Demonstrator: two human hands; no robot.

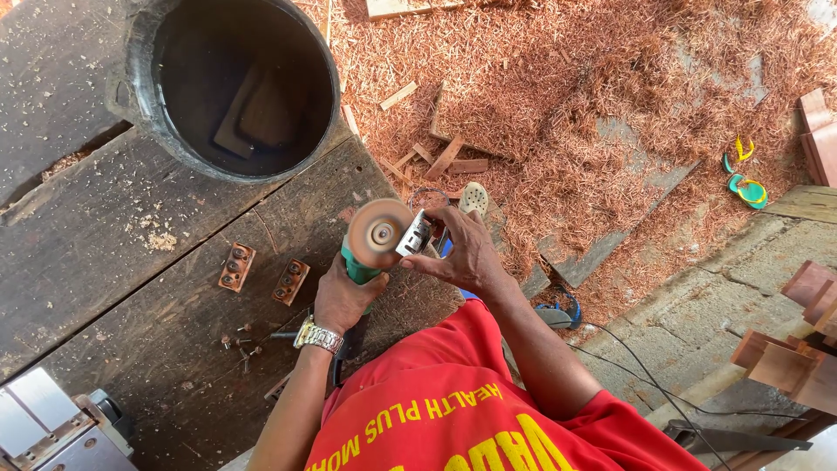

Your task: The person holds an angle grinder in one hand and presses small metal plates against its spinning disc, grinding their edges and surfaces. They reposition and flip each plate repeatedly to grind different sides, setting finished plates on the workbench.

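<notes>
My left hand (342, 298) grips the green body of an angle grinder (364, 266), its round sanding disc (378, 233) facing up over the edge of a dark wooden workbench (131, 235). A metal watch sits on that wrist. My right hand (464, 255) holds a small shiny metal part (416, 235) against the rim of the disc. Two rusty metal brackets (236, 266) (290, 282) lie on the bench just left of the grinder, with a few loose screws (242, 343) nearby.
A large black tub (139, 78) of dark water stands at the back of the bench. A metal power tool (52, 427) sits at the bench's near left corner. Reddish wood shavings (558, 105), offcuts, sandals and stacked boards (798, 349) cover the floor on the right; a cable (645, 375) runs there.
</notes>
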